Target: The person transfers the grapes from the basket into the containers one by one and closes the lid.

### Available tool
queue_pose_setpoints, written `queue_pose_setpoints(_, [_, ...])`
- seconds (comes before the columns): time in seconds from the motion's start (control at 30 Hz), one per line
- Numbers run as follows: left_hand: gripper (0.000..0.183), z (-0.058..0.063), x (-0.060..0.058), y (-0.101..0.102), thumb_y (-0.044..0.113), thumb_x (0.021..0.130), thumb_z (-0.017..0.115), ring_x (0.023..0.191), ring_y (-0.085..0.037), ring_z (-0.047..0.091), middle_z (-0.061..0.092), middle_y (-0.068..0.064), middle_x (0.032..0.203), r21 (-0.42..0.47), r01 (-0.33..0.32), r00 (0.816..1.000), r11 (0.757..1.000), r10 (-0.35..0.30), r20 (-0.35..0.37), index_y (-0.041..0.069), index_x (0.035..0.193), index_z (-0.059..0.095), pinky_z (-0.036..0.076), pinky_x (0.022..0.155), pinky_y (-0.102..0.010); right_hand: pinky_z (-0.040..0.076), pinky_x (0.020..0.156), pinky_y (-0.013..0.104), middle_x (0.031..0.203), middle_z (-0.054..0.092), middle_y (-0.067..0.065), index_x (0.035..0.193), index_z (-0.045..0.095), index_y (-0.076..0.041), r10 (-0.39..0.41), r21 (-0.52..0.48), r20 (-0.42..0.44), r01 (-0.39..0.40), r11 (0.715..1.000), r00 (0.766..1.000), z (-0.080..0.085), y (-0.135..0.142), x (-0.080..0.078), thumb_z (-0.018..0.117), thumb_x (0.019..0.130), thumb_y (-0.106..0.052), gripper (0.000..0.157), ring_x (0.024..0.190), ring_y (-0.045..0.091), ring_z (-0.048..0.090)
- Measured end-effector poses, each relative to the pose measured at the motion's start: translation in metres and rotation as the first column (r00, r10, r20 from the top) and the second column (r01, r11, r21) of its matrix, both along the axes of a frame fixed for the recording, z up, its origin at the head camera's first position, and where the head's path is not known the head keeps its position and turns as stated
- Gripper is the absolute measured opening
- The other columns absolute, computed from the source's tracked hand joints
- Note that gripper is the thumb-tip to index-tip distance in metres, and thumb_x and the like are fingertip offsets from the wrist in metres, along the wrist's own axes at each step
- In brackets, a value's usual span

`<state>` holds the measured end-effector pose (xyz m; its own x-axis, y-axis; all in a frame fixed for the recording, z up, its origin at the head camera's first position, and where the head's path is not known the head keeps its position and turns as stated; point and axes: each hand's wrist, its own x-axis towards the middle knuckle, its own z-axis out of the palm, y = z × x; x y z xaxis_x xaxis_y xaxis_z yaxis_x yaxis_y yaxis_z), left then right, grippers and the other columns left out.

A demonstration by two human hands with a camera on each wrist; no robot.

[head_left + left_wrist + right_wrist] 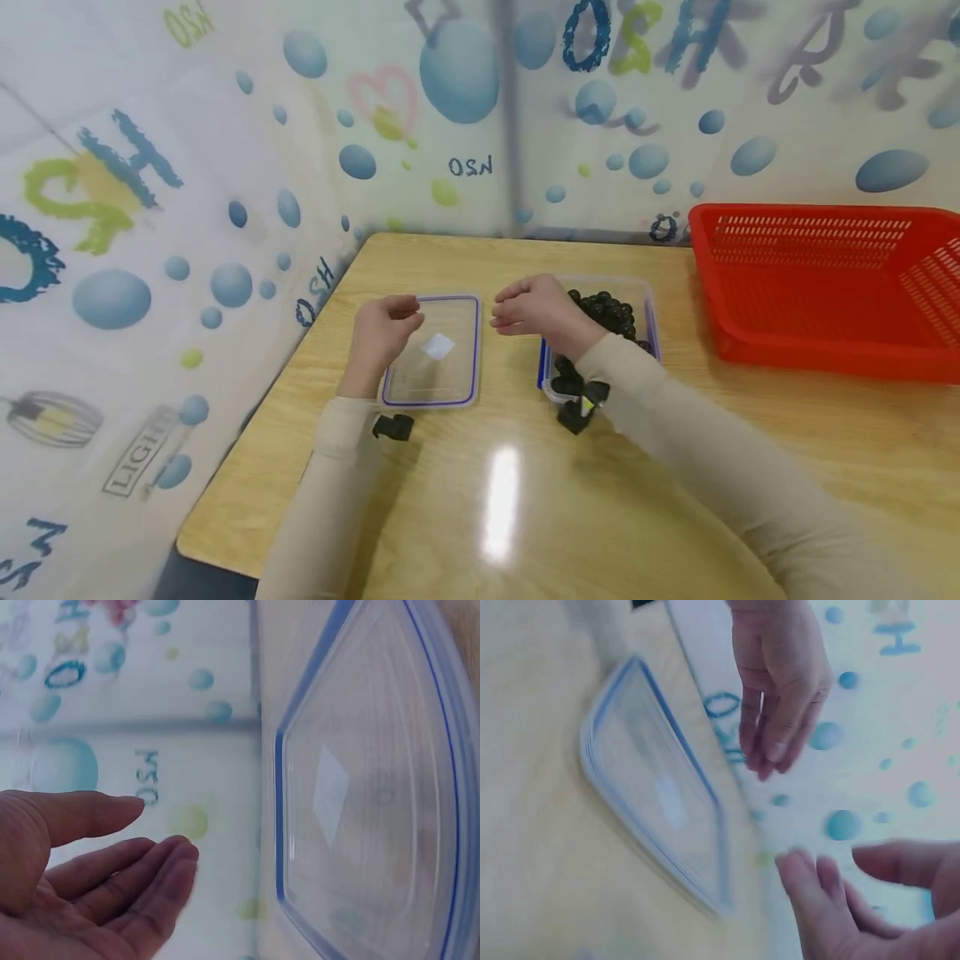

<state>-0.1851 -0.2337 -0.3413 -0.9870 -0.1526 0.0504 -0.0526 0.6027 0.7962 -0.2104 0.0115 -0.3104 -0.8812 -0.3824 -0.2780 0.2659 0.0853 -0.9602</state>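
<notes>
My left hand (pixel 381 335) hovers over the left edge of a clear lid (pixel 450 383) with a blue seal, its fingers loosely bent and nothing between them. That lid lies flat on the table and has a small white square (pixel 438 346) at its middle. My right hand (pixel 546 310) is held in the air between the lid and a clear container (pixel 651 321), likewise holding nothing. Dark, glossy, grape-like balls (pixel 611 312) lie in the container, partly hidden by my right wrist. In the right wrist view the two hands face each other, apart, with thumbs and fingers separated.
A red slotted plastic basket (pixel 817 312) stands at the right of the wooden table (pixel 465 492). Behind and to the left hangs a white printed sheet (pixel 465 200) with blue dots. Black straps (pixel 393 427) show at both wrists.
</notes>
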Motion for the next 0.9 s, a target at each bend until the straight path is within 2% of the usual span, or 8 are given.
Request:
queue_pose_setpoints(0.1, [0.040, -0.004, 0.000, -0.019, 0.011, 0.095, 0.064, 0.115, -0.033, 0.059, 0.064, -0.018, 0.123, 0.055, -0.087, 0.993, 0.995, 0.083, 0.078, -0.003, 0.132, 0.059, 0.048, 0.096, -0.043, 0.054, 0.089, 0.043, 0.110, 0.063, 0.026, 0.119, 0.058, 0.012, -0.080, -0.040, 0.120, 0.086, 0.995, 0.989, -0.015, -0.029, -0.002, 0.058, 0.093, 0.005, 0.027, 0.103, 0.037, 0.063])
queue_pose_setpoints(0.2, [0.042, -0.009, 0.000, -0.036, 0.013, 0.096, 0.065, 0.118, -0.034, 0.056, 0.063, -0.018, 0.125, 0.070, -0.160, 0.977, 0.985, 0.148, 0.152, -0.003, 0.134, 0.058, 0.045, 0.100, -0.046, 0.053, 0.089, 0.044, 0.095, 0.062, 0.016, 0.114, 0.059, 0.012, -0.159, -0.012, 0.166, 0.163, 0.987, 0.973, -0.030, -0.048, 0.000, 0.059, 0.091, 0.006, 0.024, 0.093, 0.031, 0.062])
queue_pose_setpoints(0.27, [0.042, -0.013, 0.001, -0.043, 0.013, 0.095, 0.065, 0.118, -0.034, 0.056, 0.062, -0.019, 0.126, 0.066, -0.191, 0.966, 0.979, 0.176, 0.191, -0.003, 0.133, 0.058, 0.044, 0.100, -0.046, 0.053, 0.088, 0.042, 0.085, 0.058, 0.009, 0.111, 0.058, 0.012, -0.228, 0.025, 0.172, 0.227, 0.974, 0.958, -0.039, -0.056, 0.000, 0.060, 0.089, 0.007, 0.023, 0.084, 0.025, 0.060])
queue_pose_setpoints(0.43, [0.040, -0.021, 0.001, -0.052, 0.013, 0.095, 0.065, 0.111, -0.031, 0.058, 0.059, -0.020, 0.129, 0.047, -0.210, 0.947, 0.977, 0.191, 0.260, -0.004, 0.131, 0.060, 0.049, 0.092, -0.039, 0.055, 0.077, 0.034, 0.075, 0.054, 0.005, 0.105, 0.061, 0.010, -0.362, 0.164, 0.140, 0.339, 0.926, 0.922, -0.053, -0.062, -0.005, 0.066, 0.083, 0.009, 0.023, 0.068, 0.018, 0.057])
queue_pose_setpoints(0.5, [0.038, -0.025, 0.000, -0.053, 0.013, 0.094, 0.066, 0.106, -0.028, 0.059, 0.060, -0.020, 0.127, 0.041, -0.211, 0.943, 0.977, 0.193, 0.270, -0.004, 0.128, 0.062, 0.050, 0.087, -0.034, 0.055, 0.075, 0.033, 0.075, 0.054, 0.006, 0.106, 0.061, 0.011, -0.369, 0.180, 0.144, 0.342, 0.922, 0.918, -0.055, -0.061, -0.007, 0.065, 0.081, 0.010, 0.025, 0.067, 0.018, 0.056])
queue_pose_setpoints(0.7, [0.031, -0.029, -0.004, -0.052, 0.009, 0.093, 0.066, 0.095, -0.024, 0.063, 0.063, -0.020, 0.119, 0.064, -0.229, 0.939, 0.971, 0.203, 0.277, -0.004, 0.121, 0.067, 0.053, 0.079, -0.028, 0.055, 0.086, 0.039, 0.092, 0.061, 0.017, 0.130, 0.044, 0.014, -0.306, 0.053, 0.276, 0.304, 0.951, 0.911, -0.053, -0.058, -0.008, 0.056, 0.085, 0.014, 0.047, 0.086, 0.028, 0.062])
queue_pose_setpoints(0.8, [0.030, -0.029, -0.005, -0.050, 0.009, 0.093, 0.066, 0.094, -0.023, 0.064, 0.064, -0.020, 0.118, 0.055, -0.234, 0.938, 0.971, 0.210, 0.276, -0.003, 0.119, 0.068, 0.053, 0.078, -0.028, 0.055, 0.086, 0.039, 0.105, 0.065, 0.024, 0.131, 0.045, 0.014, -0.292, 0.063, 0.297, 0.286, 0.956, 0.909, -0.053, -0.058, -0.009, 0.055, 0.086, 0.015, 0.046, 0.090, 0.032, 0.065])
queue_pose_setpoints(0.9, [0.028, -0.031, -0.006, -0.049, 0.007, 0.092, 0.067, 0.093, -0.023, 0.064, 0.066, -0.020, 0.116, 0.048, -0.233, 0.939, 0.971, 0.212, 0.272, -0.004, 0.118, 0.069, 0.053, 0.077, -0.028, 0.056, 0.083, 0.039, 0.108, 0.066, 0.027, 0.124, 0.052, 0.015, -0.291, 0.083, 0.305, 0.279, 0.957, 0.907, -0.054, -0.059, -0.009, 0.056, 0.087, 0.016, 0.037, 0.086, 0.031, 0.068])
